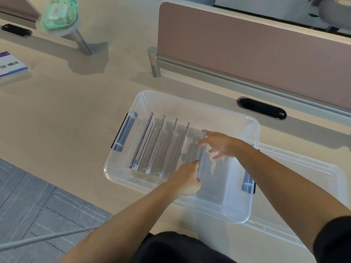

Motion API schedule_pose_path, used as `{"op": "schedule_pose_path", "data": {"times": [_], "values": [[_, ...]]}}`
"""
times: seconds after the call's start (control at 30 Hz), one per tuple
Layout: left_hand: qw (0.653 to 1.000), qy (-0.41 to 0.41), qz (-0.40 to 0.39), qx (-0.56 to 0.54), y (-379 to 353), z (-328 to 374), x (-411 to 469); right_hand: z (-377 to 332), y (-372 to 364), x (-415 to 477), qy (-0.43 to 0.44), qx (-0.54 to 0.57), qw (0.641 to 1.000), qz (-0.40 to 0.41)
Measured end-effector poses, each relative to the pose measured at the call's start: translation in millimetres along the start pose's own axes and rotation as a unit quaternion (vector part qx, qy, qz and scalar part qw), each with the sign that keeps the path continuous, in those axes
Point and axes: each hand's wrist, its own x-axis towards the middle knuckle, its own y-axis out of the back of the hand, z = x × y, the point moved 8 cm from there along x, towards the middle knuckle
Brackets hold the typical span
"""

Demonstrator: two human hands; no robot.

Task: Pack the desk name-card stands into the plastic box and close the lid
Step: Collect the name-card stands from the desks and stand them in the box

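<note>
Clear plastic box holds four upright stands. I see my left hand pinching a fifth stand inside it, near end. My right hand, fingers spread, touches its far end.

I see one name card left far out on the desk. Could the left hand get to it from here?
Probably yes, with a long stretch. The left hand is busy on a stand in the box, but bare desk lies between it and the card.
</note>
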Motion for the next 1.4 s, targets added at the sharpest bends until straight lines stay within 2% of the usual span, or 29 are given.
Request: {"op": "schedule_pose_path", "data": {"times": [0.1,0.2,0.27,0.33,0.4,0.63,0.8,1.0,1.4], "values": [[1.0,-0.004,0.016,0.005,4,0,-3,-9,8,-1,0.046,-0.074,0.995,0.039],[0.994,-0.052,0.049,0.082,16,3,-10,-30,27,-9,0.134,-0.192,0.964,0.129],[0.975,-0.1,0.047,0.191,19,6,-14,-34,31,-9,0.152,-0.179,0.965,0.118],[0.948,-0.129,0.033,0.289,15,8,-13,-30,28,-7,0.136,-0.147,0.977,0.072],[0.931,-0.14,0.032,0.335,13,9,-12,-27,26,-6,0.129,-0.124,0.982,0.051],[0.92,-0.151,0.101,0.347,17,5,-13,-26,28,6,0.134,-0.054,0.987,0.067],[0.899,-0.165,0.109,0.39,16,9,-13,-29,28,10,0.135,-0.044,0.987,0.071],[0.891,-0.143,0.135,0.408,19,9,-16,-31,24,15,0.165,-0.049,0.982,0.078],[0.897,-0.135,0.136,0.398,17,8,-16,-30,25,18,0.161,-0.042,0.983,0.08]]}}
